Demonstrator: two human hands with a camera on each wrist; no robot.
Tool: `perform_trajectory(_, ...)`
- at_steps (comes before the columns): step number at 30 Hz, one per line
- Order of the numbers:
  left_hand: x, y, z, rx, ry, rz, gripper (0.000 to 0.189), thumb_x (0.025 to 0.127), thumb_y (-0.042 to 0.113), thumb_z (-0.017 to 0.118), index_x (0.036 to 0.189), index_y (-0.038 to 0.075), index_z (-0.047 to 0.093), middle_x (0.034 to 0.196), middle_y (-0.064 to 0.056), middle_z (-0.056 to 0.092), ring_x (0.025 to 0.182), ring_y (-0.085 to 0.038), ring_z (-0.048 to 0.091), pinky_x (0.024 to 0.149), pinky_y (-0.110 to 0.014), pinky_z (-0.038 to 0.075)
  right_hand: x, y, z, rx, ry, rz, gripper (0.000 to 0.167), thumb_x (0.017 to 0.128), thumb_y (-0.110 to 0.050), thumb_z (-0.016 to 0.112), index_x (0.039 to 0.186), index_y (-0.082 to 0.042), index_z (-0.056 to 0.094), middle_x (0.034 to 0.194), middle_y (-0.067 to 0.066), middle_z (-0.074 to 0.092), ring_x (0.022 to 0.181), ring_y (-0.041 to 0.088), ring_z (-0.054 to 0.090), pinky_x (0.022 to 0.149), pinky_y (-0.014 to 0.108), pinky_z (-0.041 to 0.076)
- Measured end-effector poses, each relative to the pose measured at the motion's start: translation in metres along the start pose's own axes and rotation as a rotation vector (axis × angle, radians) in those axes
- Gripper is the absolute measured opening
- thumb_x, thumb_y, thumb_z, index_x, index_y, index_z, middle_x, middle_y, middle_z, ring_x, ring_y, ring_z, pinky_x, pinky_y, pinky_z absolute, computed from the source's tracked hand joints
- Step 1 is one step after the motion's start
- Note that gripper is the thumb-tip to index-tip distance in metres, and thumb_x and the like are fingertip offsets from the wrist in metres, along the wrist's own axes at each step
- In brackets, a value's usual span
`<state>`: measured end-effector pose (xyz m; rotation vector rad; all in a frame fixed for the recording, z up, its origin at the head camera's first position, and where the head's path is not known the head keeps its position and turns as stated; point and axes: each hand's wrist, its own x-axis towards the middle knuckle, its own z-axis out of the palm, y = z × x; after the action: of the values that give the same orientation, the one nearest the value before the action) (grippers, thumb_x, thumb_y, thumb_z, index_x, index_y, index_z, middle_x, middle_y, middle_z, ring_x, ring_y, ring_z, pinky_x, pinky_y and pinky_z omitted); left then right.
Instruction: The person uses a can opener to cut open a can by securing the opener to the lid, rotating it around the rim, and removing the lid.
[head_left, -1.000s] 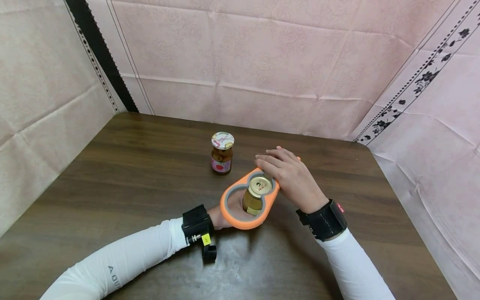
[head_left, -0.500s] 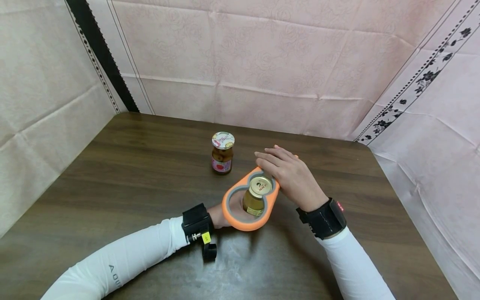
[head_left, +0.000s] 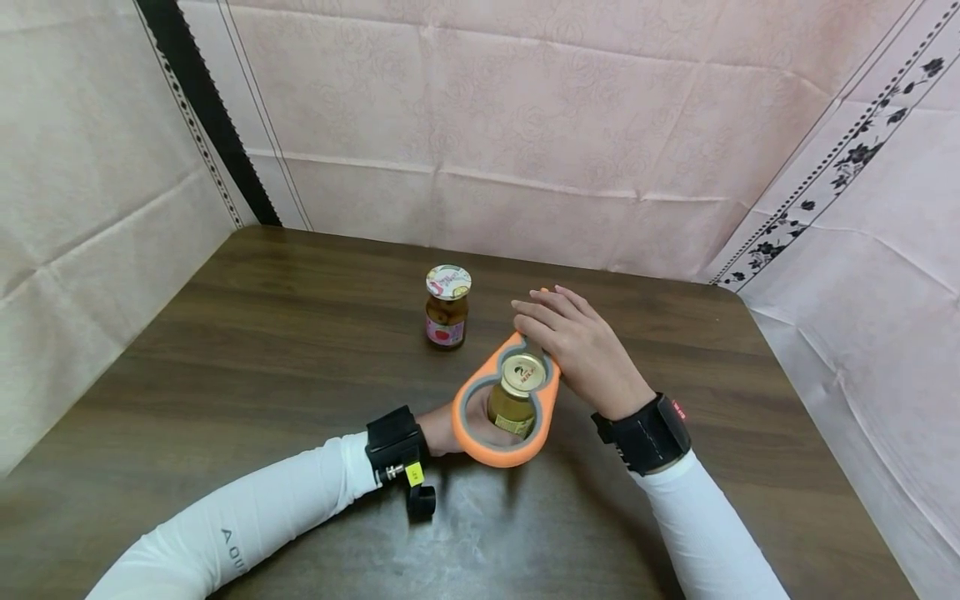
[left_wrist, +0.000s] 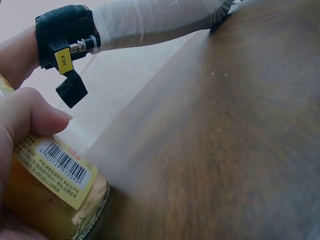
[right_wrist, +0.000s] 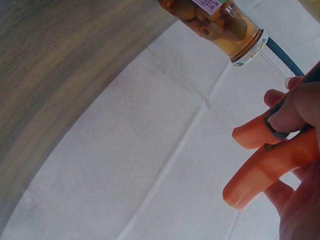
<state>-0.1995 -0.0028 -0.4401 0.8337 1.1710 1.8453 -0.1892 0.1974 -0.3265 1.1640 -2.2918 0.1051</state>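
In the middle of the head view, slightly below centre, the left hand (head_left: 480, 419) has its fingers wrapped round a gold-lidded jar (head_left: 512, 410), the thumb lying over the yellow label in the left wrist view. An orange opener (head_left: 498, 457) with a grey lining surrounds the jar's top, the gold lid (head_left: 523, 374) sitting in the upper lobe of its opening. Just to the upper right, the right hand (head_left: 581, 346) holds the opener's handles, fingers reaching over them; at the right edge of the right wrist view its thumb lies against one handle, and the handle tips stand apart.

The step in hand looks like fitting the opener to the lid. The lining comes close to the lid's sides, but whether it bites cannot be told. The next move seems to call for squeezing the handles together and turning them level with the lid, while the left hand keeps the jar from spinning. Whether the jar's base touches the tabletop (head_left: 300, 333) is unclear. A second jar (head_left: 447, 310) stands upright above centre, well apart from the left hand.
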Motion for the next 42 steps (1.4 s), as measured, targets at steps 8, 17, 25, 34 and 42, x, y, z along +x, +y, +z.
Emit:
perform_trajectory(8, -0.004, 0.011, 0.01, 0.443, 0.089, 0.111, 0.097, 0.085, 0.029, 0.083, 0.16, 0.028, 0.023, 0.164, 0.006, 0.034, 0.149, -0.013, 0.035, 0.123, -0.034, 0.031, 0.001, 0.001, 0.002, 0.019, 0.001, 0.008, 0.033, 0.089, -0.001, 0.075, 0.12, -0.011, 0.067, 0.133, 0.009, 0.068, 0.135, 0.031, 0.055, 0.117, 0.049, 0.041)
perform_trajectory(17, -0.011, 0.023, 0.023, 0.405, 0.146, 0.051, 0.107, 0.083, 0.004, 0.08, 0.162, 0.031, 0.013, 0.158, 0.002, 0.043, 0.142, -0.013, 0.043, 0.122, -0.036, 0.032, 0.003, 0.003, 0.006, 0.066, 0.012, 0.002, 0.031, 0.092, -0.004, 0.072, 0.121, -0.013, 0.067, 0.134, 0.008, 0.067, 0.139, 0.03, 0.051, 0.113, 0.05, 0.045)
perform_trajectory(25, -0.013, 0.031, 0.031, 0.421, 0.138, 0.111, 0.117, 0.079, 0.019, 0.087, 0.161, 0.034, 0.006, 0.161, 0.005, 0.038, 0.142, -0.014, 0.043, 0.123, -0.036, 0.029, 0.003, 0.006, 0.011, 0.077, 0.038, -0.023, 0.032, 0.092, 0.001, 0.069, 0.121, -0.013, 0.066, 0.134, 0.006, 0.067, 0.138, 0.029, 0.051, 0.111, 0.049, 0.047)
perform_trajectory(34, -0.009, 0.028, 0.028, 0.424, 0.128, 0.149, 0.121, 0.077, 0.039, 0.089, 0.162, 0.034, 0.003, 0.166, 0.005, 0.03, 0.147, -0.016, 0.039, 0.123, -0.037, 0.03, 0.003, 0.009, 0.013, 0.106, 0.04, -0.03, 0.035, 0.092, 0.008, 0.064, 0.12, -0.012, 0.067, 0.133, 0.007, 0.068, 0.137, 0.028, 0.052, 0.11, 0.045, 0.048)
perform_trajectory(42, -0.001, 0.009, 0.007, 0.521, 0.103, 0.158, 0.114, 0.081, 0.029, 0.086, 0.162, 0.034, 0.007, 0.167, 0.008, 0.027, 0.149, -0.013, 0.035, 0.124, -0.037, 0.029, 0.004, 0.009, 0.014, 0.117, 0.048, -0.033, 0.033, 0.092, 0.008, 0.064, 0.119, -0.012, 0.068, 0.131, 0.006, 0.069, 0.136, 0.027, 0.052, 0.107, 0.043, 0.051)
